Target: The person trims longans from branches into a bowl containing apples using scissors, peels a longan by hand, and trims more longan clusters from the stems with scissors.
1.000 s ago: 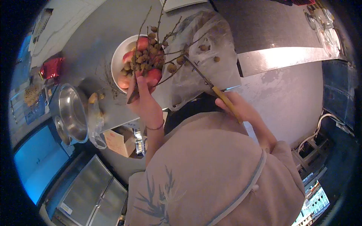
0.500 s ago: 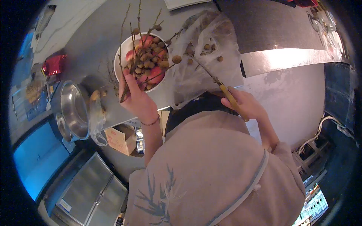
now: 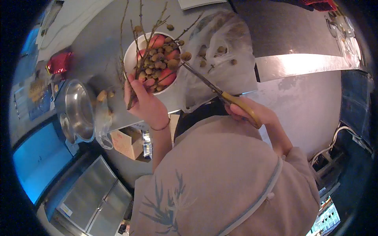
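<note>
My left hand [image 3: 145, 103] is closed around a bunch of thin longan branches [image 3: 135, 70], most of them bare, with a few longans still at their ends. Behind them stands a white bowl [image 3: 130, 56] holding red fruit and many loose brown longans [image 3: 156, 63]. In my right hand [image 3: 252, 112] are scissors with yellow handles [image 3: 241, 105]. Their blades reach left to a longan [image 3: 186, 56] at the end of a stem, the tips right beside it. Under the blades lies a clear plastic bag [image 3: 232, 76] with several longans in or on it.
Steel basins [image 3: 78, 112] stand at the left edge of the metal table [image 3: 98, 47], near some brown scraps [image 3: 103, 95]. A red packet [image 3: 60, 63] lies farther left. Below the table is an open cardboard box [image 3: 126, 142]. A raised steel ledge [image 3: 299, 65] runs along the right.
The scissors have moved left and their tips now meet the longan on the stem. The branches in my left hand have shifted, their twigs leaning farther right. The view has shifted slightly.
</note>
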`<state>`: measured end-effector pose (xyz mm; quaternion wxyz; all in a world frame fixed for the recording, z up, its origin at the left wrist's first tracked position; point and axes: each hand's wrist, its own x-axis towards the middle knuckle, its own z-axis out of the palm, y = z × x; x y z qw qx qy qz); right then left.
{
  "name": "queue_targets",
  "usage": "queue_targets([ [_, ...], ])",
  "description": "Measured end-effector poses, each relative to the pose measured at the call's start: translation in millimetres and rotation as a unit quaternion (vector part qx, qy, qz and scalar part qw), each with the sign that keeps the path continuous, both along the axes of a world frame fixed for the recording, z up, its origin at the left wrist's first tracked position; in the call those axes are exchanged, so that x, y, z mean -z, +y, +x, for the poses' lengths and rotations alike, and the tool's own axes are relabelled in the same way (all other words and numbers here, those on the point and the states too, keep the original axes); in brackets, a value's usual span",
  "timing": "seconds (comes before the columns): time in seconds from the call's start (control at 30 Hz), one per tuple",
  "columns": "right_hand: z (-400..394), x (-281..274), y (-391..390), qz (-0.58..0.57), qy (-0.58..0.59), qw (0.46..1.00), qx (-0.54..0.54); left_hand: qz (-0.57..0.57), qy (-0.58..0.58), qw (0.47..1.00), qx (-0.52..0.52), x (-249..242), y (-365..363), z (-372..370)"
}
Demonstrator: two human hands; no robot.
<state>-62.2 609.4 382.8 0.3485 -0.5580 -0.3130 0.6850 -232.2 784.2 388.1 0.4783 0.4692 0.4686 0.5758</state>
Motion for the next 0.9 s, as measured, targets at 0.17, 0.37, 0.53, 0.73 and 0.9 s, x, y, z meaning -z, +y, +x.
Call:
queue_targets([
  [0.17, -5.3, 7.3, 13.2, 0.013, 0.013, 1.000, -0.007, -0.021, -0.002, 0.999, -0.025, -7.8, -4.2, 1.8],
  [0.37, -14.9, 9.5, 30.6, -0.037, 0.019, 0.999, 0.011, -0.003, 0.001, 1.000, -0.029, 1.5, 1.3, -9.1],
  [0.53, -23.5, 15.1, 41.8, -0.018, -0.007, 1.000, -0.020, 0.009, 0.018, 0.996, -0.093, 1.3, 8.5, -22.7],
  [0.73, -25.6, 3.9, 50.1, -0.035, -0.013, 0.996, -0.080, 0.005, 0.016, 0.993, -0.119, 1.9, 11.3, -34.7],
  [0.9, -27.3, -2.1, 49.8, 0.014, -0.060, 0.992, -0.112, 0.017, 0.022, 0.993, -0.115, 6.4, 12.4, -37.1],
])
